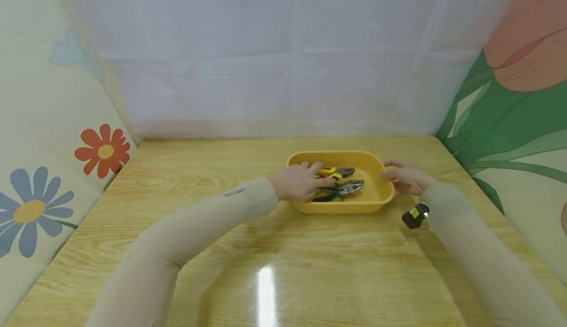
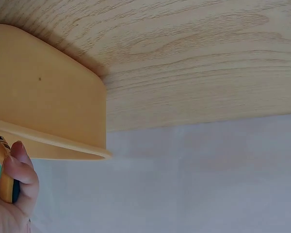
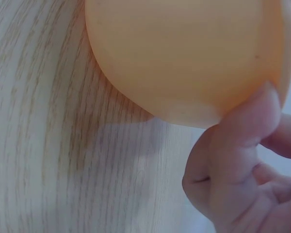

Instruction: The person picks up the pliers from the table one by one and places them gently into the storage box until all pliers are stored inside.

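Observation:
A yellow plastic basin [image 1: 378, 189] sits toward the back right of the table. Inside it lie pliers with yellow-and-black handles and dark jaws [image 1: 345, 172], and beside them pliers with green handles and silver jaws [image 1: 353, 187]. Reaching over the basin's left end, my left hand [image 1: 299, 181] curls its fingers round a yellow-and-black plier handle [image 2: 7, 187], as the left wrist view shows. My right hand [image 1: 406, 175] pinches the rim at the basin's right end; in the right wrist view a fingertip [image 3: 266, 104] presses on the outer wall.
A small black box-shaped item with a yellow label [image 1: 414, 215] shows beside the right cuff. The wood-grain table [image 1: 221, 287] meets a white cloth backdrop [image 1: 248, 81] behind the basin. Flower-printed panels [image 1: 522, 135] stand at both sides.

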The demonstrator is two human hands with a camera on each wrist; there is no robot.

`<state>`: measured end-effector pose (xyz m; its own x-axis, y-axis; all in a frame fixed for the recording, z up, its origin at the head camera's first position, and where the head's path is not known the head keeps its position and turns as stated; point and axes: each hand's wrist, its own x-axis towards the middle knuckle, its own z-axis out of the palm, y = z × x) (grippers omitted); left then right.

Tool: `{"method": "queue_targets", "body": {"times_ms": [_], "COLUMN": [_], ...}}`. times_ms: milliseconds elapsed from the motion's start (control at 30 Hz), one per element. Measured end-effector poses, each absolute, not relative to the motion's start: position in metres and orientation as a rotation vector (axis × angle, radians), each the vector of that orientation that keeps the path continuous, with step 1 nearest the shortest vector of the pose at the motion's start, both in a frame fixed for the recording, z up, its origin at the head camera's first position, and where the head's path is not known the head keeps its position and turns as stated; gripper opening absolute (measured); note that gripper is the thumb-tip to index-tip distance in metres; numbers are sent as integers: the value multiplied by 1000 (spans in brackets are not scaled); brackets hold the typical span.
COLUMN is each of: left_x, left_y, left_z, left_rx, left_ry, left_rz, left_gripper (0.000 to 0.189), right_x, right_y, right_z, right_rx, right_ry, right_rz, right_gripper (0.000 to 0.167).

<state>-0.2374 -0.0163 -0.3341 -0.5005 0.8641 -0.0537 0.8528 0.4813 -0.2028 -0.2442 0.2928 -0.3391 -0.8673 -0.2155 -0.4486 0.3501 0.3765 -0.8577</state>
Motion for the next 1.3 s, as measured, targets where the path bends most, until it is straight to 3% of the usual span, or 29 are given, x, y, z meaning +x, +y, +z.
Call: {"method": "queue_targets", "body": {"times_ms": [833, 1300], "left_x": [-266, -286], "left_y": [-3, -7], "left_z": [-347, -361], "left_rx": [-1689, -1700], "left_ry": [-2731, -2894], "left_rz": [401, -19], "left_gripper": [49, 53], "right_x": [-244, -244], "right_y": [294, 294], "right_z": [-341, -342], "right_rx": [121, 126], "right_ry": [2142, 2122], "right_rz": [-1520, -1559], "right_gripper": [57, 59]}}
